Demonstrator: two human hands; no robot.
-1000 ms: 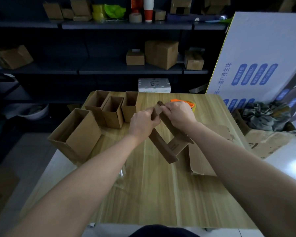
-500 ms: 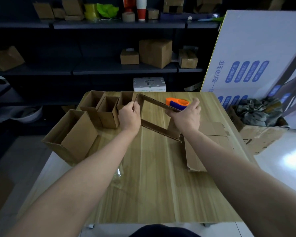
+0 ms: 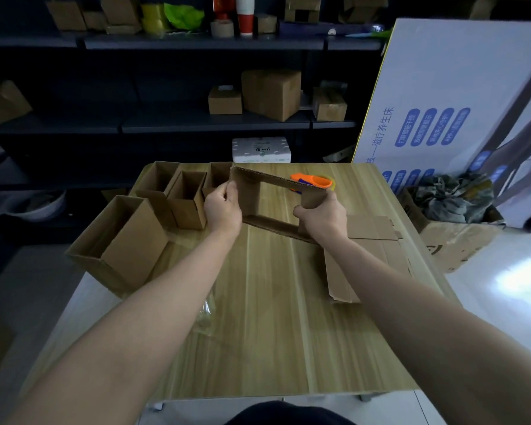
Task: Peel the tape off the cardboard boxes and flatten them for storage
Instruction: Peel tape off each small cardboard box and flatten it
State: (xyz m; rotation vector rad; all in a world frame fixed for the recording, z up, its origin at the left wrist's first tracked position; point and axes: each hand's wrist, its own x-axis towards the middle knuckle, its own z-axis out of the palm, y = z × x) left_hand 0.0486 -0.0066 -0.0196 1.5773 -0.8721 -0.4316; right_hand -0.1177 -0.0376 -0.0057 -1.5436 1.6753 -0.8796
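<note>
Both hands hold one small cardboard box above the table, opened into a hollow rectangular sleeve through which the tabletop shows. My left hand grips its left wall. My right hand grips its right wall. Flattened cardboard lies on the table under and to the right of my right wrist. A large open box sits at the table's left edge, with three smaller open boxes behind it. A crumpled strip of clear tape lies near my left forearm.
An orange tape dispenser lies at the far side of the wooden table, partly behind the held box. Dark shelves with more boxes stand behind. A big white printed carton leans at the right, over a floor box holding cloth.
The held box went from a collapsed, tilted shape to an open rectangular sleeve. My hands moved apart, the left one leftward and the right one rightward, and the view shifted slightly.
</note>
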